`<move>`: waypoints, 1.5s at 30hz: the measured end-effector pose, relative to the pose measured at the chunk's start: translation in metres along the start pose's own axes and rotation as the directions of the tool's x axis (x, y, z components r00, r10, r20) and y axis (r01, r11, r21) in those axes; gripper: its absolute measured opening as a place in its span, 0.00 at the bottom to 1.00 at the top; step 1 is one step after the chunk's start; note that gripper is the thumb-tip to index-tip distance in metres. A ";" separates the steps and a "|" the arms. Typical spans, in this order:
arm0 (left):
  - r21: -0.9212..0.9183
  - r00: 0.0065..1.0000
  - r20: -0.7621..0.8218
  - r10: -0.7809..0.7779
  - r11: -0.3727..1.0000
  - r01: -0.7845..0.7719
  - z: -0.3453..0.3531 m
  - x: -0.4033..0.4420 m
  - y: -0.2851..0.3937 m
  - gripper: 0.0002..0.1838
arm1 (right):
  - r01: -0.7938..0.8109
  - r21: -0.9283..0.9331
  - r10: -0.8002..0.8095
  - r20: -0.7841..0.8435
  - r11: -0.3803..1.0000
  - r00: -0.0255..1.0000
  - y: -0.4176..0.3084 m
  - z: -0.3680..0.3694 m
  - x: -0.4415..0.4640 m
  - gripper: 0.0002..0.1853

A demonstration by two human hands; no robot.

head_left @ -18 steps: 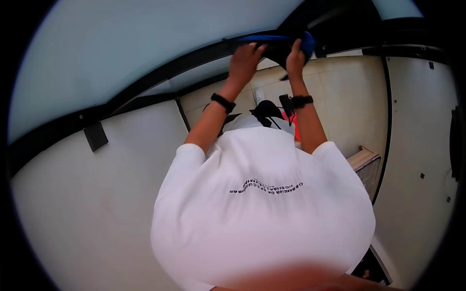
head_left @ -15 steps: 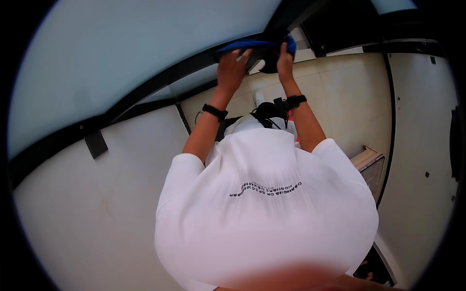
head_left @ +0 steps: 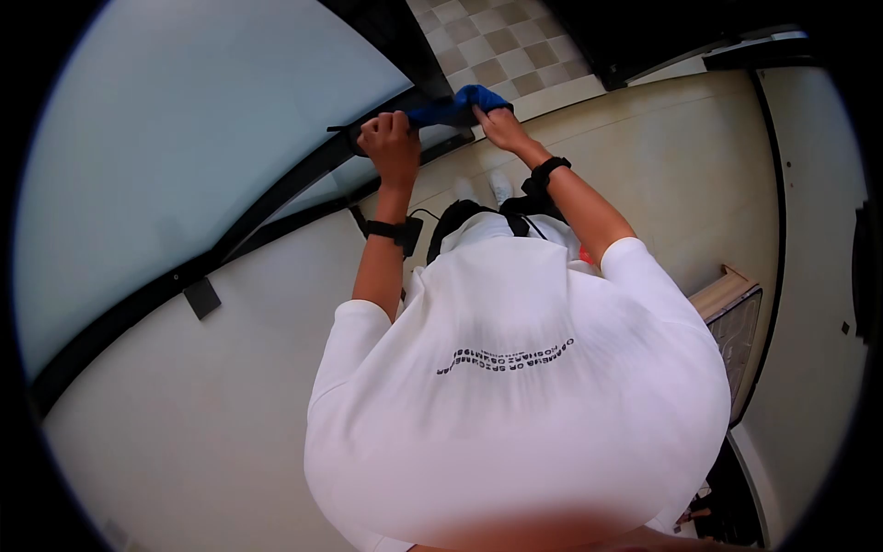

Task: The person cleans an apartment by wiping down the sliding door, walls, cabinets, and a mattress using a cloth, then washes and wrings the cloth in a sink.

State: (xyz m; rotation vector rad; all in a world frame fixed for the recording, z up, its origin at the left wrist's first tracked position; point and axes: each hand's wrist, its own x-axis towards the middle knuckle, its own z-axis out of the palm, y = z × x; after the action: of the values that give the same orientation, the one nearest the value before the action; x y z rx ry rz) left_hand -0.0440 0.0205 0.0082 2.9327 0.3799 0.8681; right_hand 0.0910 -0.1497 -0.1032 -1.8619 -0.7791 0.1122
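Observation:
Stretched between my hands, in front of a dark door frame, is a bunched, blue, cloth-like item (head_left: 443, 114) with dark parts. My left hand (head_left: 391, 147) is closed in a fist at its left end. A dark piece (head_left: 348, 138) juts out beside that fist; whether it belongs to the item or the door, I cannot tell. My right hand (head_left: 501, 127) pinches the right end, where the blue fabric folds up over the fingers. Both wrists wear black bands.
The frosted glass door panel (head_left: 212, 110) with its dark frame (head_left: 276, 198) fills the left side. Beyond the threshold lies a checkered tile floor (head_left: 510, 41). Beige tiles (head_left: 662, 156) spread by my feet. A low wooden-topped unit (head_left: 727, 299) stands at the right wall.
My left hand has moved left and closed into a fist; the right has moved left and slightly down. The blue item now stretches between them. The view has shifted, showing checkered tiles.

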 end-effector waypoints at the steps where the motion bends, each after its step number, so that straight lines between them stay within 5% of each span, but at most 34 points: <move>1: -0.051 0.997 0.056 0.047 0.998 -0.044 0.003 -0.009 0.005 0.11 | -0.009 0.005 0.009 -0.002 1.000 1.000 -0.008 -0.002 0.003 0.24; 3: -0.110 0.988 0.114 0.108 0.989 -0.096 0.010 -0.030 0.010 0.10 | -0.216 0.177 0.199 0.111 0.960 0.974 -0.029 -0.007 0.017 0.22; 4: -0.195 0.975 0.216 -0.057 0.976 0.100 0.017 -0.040 0.013 0.07 | -0.525 0.201 0.430 0.374 0.827 0.822 -0.087 -0.040 0.027 0.17; 5: -0.261 0.922 0.325 -0.210 0.917 0.301 0.024 -0.047 0.018 0.06 | -0.528 0.194 0.440 0.362 0.827 0.822 -0.094 -0.038 0.024 0.17; 6: -0.279 0.924 0.324 -0.202 0.913 0.297 0.032 -0.048 0.020 0.06 | -0.346 0.358 0.280 0.225 0.867 0.933 -0.099 -0.035 0.024 0.16; 7: -0.400 0.865 0.337 -0.372 0.775 0.489 0.044 -0.046 0.019 0.09 | -0.129 0.482 0.116 0.057 0.867 0.992 -0.106 -0.035 0.026 0.14; 8: -0.503 0.766 0.377 -0.520 0.580 0.641 0.057 -0.044 0.018 0.15 | -0.076 0.490 0.061 0.046 0.868 0.997 -0.111 -0.037 0.027 0.13; 12: -0.547 0.636 0.623 -0.456 0.328 0.770 0.120 -0.063 -0.003 0.23 | -0.194 0.433 0.128 0.178 0.880 0.976 -0.116 -0.042 0.028 0.17; 13: -0.617 0.644 0.610 -0.461 0.233 0.752 0.128 -0.065 -0.002 0.23 | -0.078 0.050 0.059 0.302 0.996 0.951 -0.088 -0.033 0.024 0.17; 14: -0.684 0.657 0.596 -0.462 0.137 0.717 0.137 -0.058 0.000 0.23 | 0.100 -0.328 0.053 0.427 0.940 0.903 -0.059 -0.025 0.023 0.19; 16: -0.663 0.650 0.656 -0.383 0.118 0.739 0.155 -0.052 0.000 0.23 | -0.036 -0.110 0.068 0.304 0.993 0.950 -0.026 -0.001 0.010 0.24; 17: -0.615 0.611 0.715 -0.339 0.110 0.781 0.159 -0.063 -0.002 0.22 | -0.305 0.072 0.269 0.316 0.949 0.910 -0.035 -0.001 0.008 0.25; 18: -0.653 0.676 0.672 -0.304 0.189 0.734 0.167 -0.069 -0.009 0.21 | -0.530 0.251 0.430 0.359 0.810 0.828 -0.046 -0.002 0.010 0.27; 19: -0.695 0.743 0.613 -0.268 0.263 0.669 0.174 -0.066 -0.011 0.21 | -0.520 0.234 0.433 0.338 0.821 0.836 -0.044 -0.003 0.012 0.27; 21: -0.594 0.899 0.413 -0.142 0.706 0.385 0.121 -0.048 -0.006 0.19 | -0.516 0.271 0.395 0.395 0.813 0.830 -0.031 -0.002 0.007 0.28; 23: -0.404 0.911 0.397 -0.111 0.870 0.282 0.111 -0.061 -0.032 0.16 | -0.542 0.282 0.412 0.409 0.792 0.814 -0.074 -0.032 0.017 0.25; 25: -0.616 0.952 0.285 -0.111 0.740 0.270 0.083 -0.041 -0.025 0.14 | -0.580 0.279 0.441 0.429 0.766 0.788 -0.114 -0.058 0.024 0.22; 26: -0.616 0.951 0.289 -0.112 0.738 0.274 0.080 -0.046 -0.022 0.14 | -0.515 0.431 0.365 0.386 0.741 0.847 -0.126 -0.062 0.027 0.18; 28: -0.447 0.827 0.560 -0.054 0.820 0.357 0.077 -0.045 -0.013 0.17 | -0.266 0.557 0.197 0.182 0.786 0.963 -0.127 -0.057 0.030 0.15; 29: -0.451 0.832 0.552 -0.048 0.823 0.346 0.077 -0.042 -0.005 0.17 | -0.255 0.558 0.190 0.173 0.789 0.966 -0.109 -0.048 0.027 0.15; 31: -0.729 0.987 0.141 -0.078 0.666 0.157 0.078 -0.039 0.026 0.16 | -0.576 0.395 0.424 0.410 0.716 0.808 -0.068 -0.039 0.014 0.18; 33: -0.706 0.993 0.082 -0.090 0.698 0.122 0.096 -0.054 0.024 0.14 | -0.527 0.384 0.378 0.399 0.758 0.835 -0.070 -0.036 0.019 0.21; 35: -0.652 0.898 0.433 -0.080 0.659 0.374 0.102 -0.060 0.023 0.12 | -0.335 0.230 0.224 0.404 0.914 0.887 -0.057 -0.034 0.017 0.19; 37: -0.671 0.869 0.484 -0.105 0.593 0.446 0.139 -0.081 0.011 0.09 | -0.209 0.121 0.136 0.443 0.970 0.886 -0.036 -0.023 0.014 0.17; 38: -0.538 0.806 0.590 -0.037 0.727 0.428 0.137 -0.081 0.022 0.08 | -0.084 0.030 0.059 0.485 0.996 0.872 -0.026 -0.029 0.007 0.15; 39: -0.397 0.733 0.681 0.012 0.847 0.355 0.139 -0.075 0.018 0.08 | -0.091 0.070 0.041 0.523 0.993 0.851 -0.019 -0.029 0.008 0.14; 41: -0.544 0.939 0.309 0.148 0.838 0.047 0.165 -0.089 0.023 0.14 | -0.074 0.180 -0.049 0.598 0.981 0.800 -0.003 -0.043 0.005 0.14; 43: -0.367 0.833 0.545 0.094 0.920 0.137 0.169 -0.093 0.013 0.10 | 0.004 0.332 -0.214 0.599 0.943 0.772 -0.006 -0.060 0.011 0.13; 45: -0.167 0.685 0.700 0.201 0.979 -0.116 0.213 -0.118 0.000 0.10 | 0.039 0.364 -0.278 0.636 0.931 0.720 -0.003 -0.094 0.012 0.12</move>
State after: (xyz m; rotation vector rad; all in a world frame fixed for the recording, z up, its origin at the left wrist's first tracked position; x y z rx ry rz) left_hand -0.0240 -0.0062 -0.2326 2.9204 0.0112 -0.2983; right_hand 0.1386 -0.2174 -0.0565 -1.4016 -1.3342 0.8097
